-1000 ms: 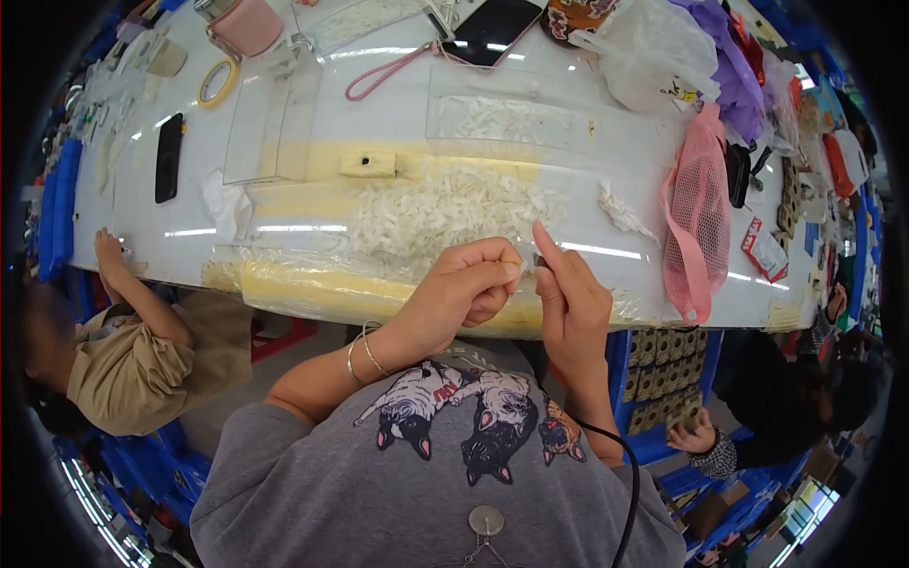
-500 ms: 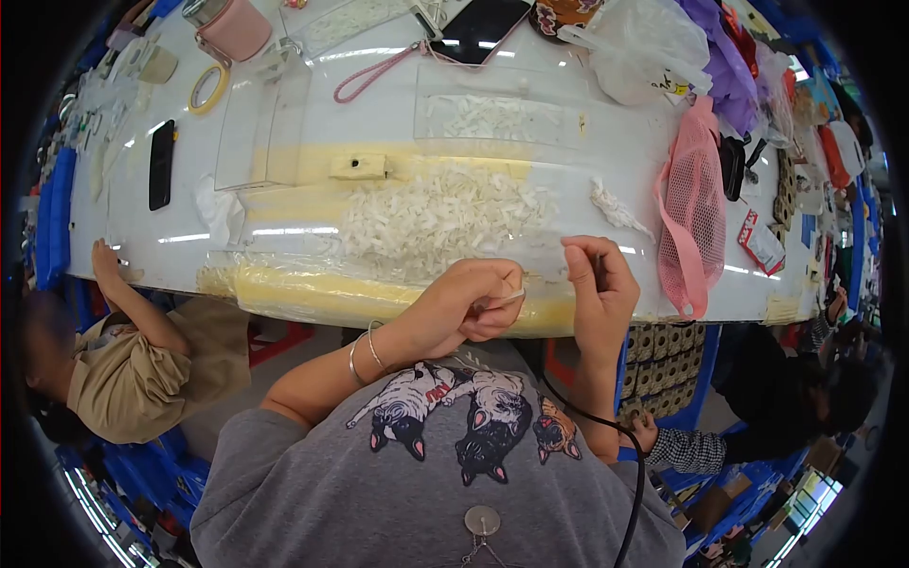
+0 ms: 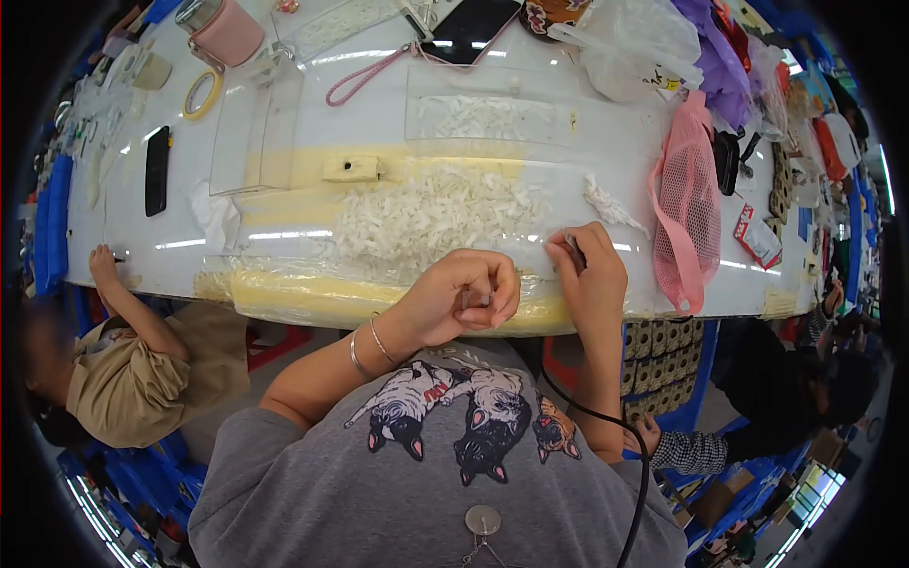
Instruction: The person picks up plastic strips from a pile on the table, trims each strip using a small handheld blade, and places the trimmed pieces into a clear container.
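The desk [image 3: 606,133] was the broadest thing, its near edge covered by a yellow, plastic-wrapped strip [image 3: 284,295]. Near that edge lay the heap of white pieces [image 3: 431,218], loose and thickly spread. Behind it sat a clear tray [image 3: 454,142] with a much thinner scatter of similar white pieces, and to the tray's left was a clear box [image 3: 251,142]. Judging by the heap, the handling of pieces was under way with plenty left; the pieces were too small to tell whether those in the tray or the heap were finished, so no count could be made.

The left hand [image 3: 459,298] was in front of the heap, its fingers curled inward. The right hand [image 3: 598,275] was just beyond the heap's right end, thumb and forefinger brought close together; whether they pinched anything could not be told. A yellow block [image 3: 350,169] with a dark hole lay behind the heap's left part. Smallest was a translucent piece [image 3: 472,298], apparently held in the left fingers, apart from the heap.
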A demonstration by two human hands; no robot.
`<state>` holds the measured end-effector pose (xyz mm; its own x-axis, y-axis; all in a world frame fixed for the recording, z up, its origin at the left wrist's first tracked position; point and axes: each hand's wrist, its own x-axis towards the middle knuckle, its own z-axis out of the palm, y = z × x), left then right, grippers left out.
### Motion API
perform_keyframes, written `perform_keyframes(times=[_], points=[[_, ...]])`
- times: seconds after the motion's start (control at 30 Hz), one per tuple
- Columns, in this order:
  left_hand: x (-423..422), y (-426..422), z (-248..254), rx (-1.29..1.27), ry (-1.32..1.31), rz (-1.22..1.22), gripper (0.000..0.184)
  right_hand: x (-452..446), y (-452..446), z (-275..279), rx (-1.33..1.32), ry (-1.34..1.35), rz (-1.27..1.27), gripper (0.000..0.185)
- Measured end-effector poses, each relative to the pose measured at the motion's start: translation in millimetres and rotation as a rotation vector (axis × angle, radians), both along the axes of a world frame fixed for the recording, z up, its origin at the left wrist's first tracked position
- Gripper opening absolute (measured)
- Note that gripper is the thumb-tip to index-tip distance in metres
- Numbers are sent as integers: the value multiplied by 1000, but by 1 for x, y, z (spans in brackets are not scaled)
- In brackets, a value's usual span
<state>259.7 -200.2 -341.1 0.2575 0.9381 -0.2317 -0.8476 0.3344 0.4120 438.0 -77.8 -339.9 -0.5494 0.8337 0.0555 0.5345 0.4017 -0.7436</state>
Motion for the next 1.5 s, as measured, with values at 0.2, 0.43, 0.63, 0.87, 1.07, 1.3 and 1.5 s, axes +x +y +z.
perform_keyframes(times=[0.2, 0.43, 0.63, 0.87, 1.07, 1.3, 1.5], points=[[-2, 6, 20, -129, 334, 0, 25, 0, 1, 20, -523, 338, 51, 12], [4, 8, 21, -29, 55, -26, 24, -18, -18, 17, -743, 845, 134, 9], [-1, 5, 21, 58, -144, -46, 19, -25, -20, 14, -562, 883, 171, 9], [-4, 5, 25, -13, -240, -52, 14, -21, -20, 19, -337, 751, 178, 13], [-6, 6, 27, -41, -179, -17, 14, -18, -12, 23, -124, 614, 236, 23], [-7, 7, 33, -16, 79, 141, 11, -17, -16, 31, 35, 418, 348, 47], [-6, 7, 36, -17, 65, 136, 11, -20, -20, 31, 34, 433, 338, 48]])
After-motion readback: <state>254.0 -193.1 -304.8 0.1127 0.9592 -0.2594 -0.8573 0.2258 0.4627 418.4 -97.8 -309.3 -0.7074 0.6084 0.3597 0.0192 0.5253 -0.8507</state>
